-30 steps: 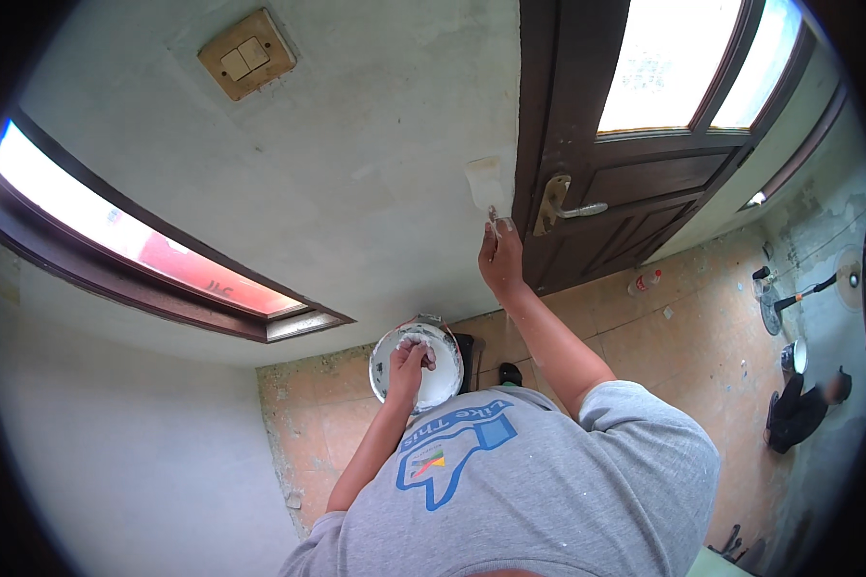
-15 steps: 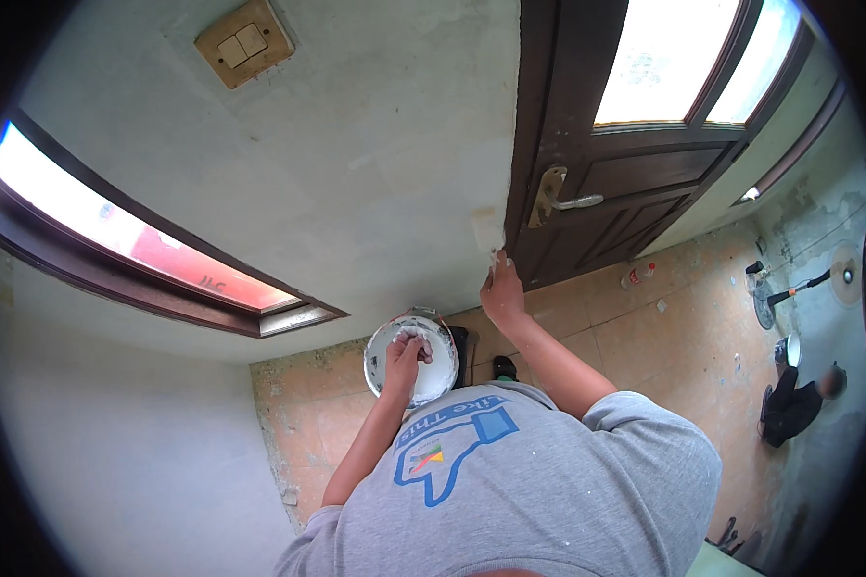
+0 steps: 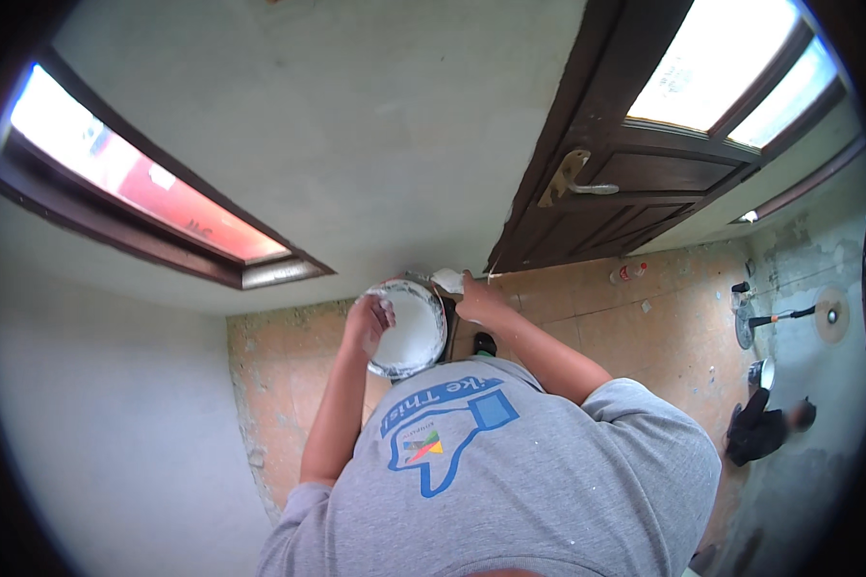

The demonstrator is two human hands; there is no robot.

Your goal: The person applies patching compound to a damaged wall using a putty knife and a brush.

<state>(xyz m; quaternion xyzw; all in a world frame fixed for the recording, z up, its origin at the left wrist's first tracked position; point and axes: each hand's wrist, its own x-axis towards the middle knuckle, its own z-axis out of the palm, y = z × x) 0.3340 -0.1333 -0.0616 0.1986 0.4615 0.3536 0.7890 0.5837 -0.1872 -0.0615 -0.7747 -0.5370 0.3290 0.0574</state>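
- White bucket (image 3: 401, 370), smeared round the rim, pale inside; close in front of the grey shirt (image 3: 539, 462). Whether it stands on something or is held up cannot be told.
- Scraper (image 3: 447, 280), pale broad blade; just beside the bucket's right rim, pointing toward it. Contact with the rim, and how much paste sits on the blade, cannot be made out.
- Right hand (image 3: 483, 302): fingers closed round the scraper's handle, which the fist mostly hides.
- Left hand (image 3: 369, 322): over the bucket's left rim, fingers part curled and whitened. Whether it grips the rim or something else cannot be told.
- Handling, in judgement: blade best kept nearly level and over the bucket's mouth, so drips fall inside; a light wipe against the rim should leave an even edge; the bucket wants steadying from the left during any wipe.
- Likely trouble: a tilted blade spilling on the tiled floor (image 3: 558, 310), or a knock against the rim.
- Surroundings: grey, patchy wall (image 3: 375, 125) ahead; dark brown door (image 3: 674, 173) to the right; window (image 3: 168, 192) to the left; another person (image 3: 755, 433) low down at far right.
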